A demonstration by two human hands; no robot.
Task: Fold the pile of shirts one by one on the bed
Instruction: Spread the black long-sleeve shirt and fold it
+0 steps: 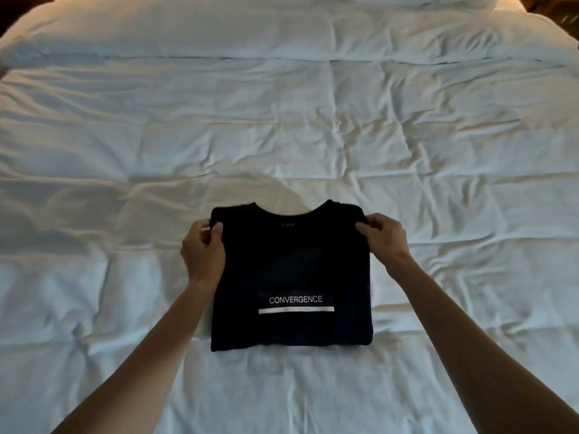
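a black shirt (291,274) lies folded into a neat rectangle on the near middle of the bed (313,126), collar away from the person, the word "convergence" printed in white above a pale bar near its lower edge. the left hand (203,249) pinches the shirt's upper left corner between thumb and fingers; the right hand (383,233) pinches the upper right corner the same way. all around is a wrinkled white duvet (125,151), nothing lying against the shirt. a pillow (416,0) is cut off at the top edge. the small collar label and the writing inside the bar are too faint to read.
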